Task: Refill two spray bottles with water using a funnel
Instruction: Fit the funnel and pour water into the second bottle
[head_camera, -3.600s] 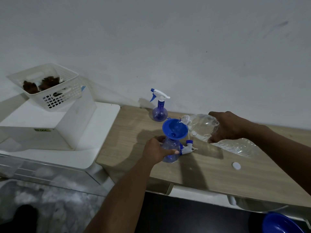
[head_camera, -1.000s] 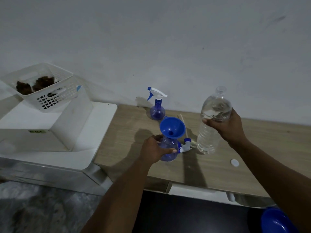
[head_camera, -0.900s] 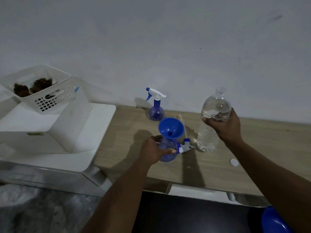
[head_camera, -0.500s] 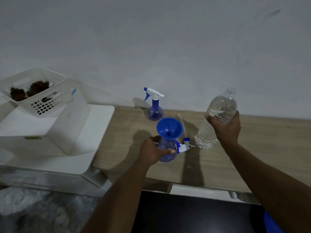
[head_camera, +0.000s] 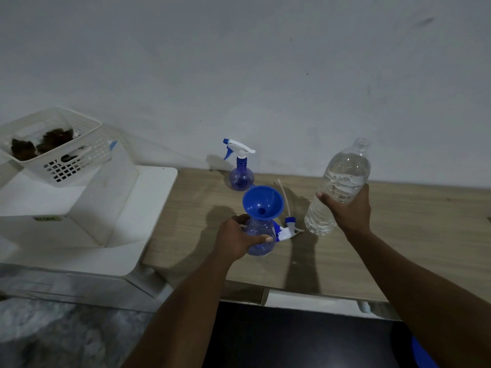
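At the centre of the frame, on the wooden table [head_camera: 398,235], our left hand [head_camera: 236,239] grasps the open spray bottle [head_camera: 259,239] — the blue funnel [head_camera: 263,201] sits in its neck. Just right, our right hand [head_camera: 348,211] clasps the uncapped water bottle [head_camera: 338,185], tilted slightly — the second spray bottle [head_camera: 240,168] stands behind, near the wall.

Both arms extended forward; left hand [head_camera: 240,239] curled in grip, right hand [head_camera: 349,211] wrapped, raised.

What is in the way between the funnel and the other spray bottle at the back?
Nothing visible. The funnel sits in the near bottle, and the table between it and the back spray bottle is bare, though its sprayer top remains on.
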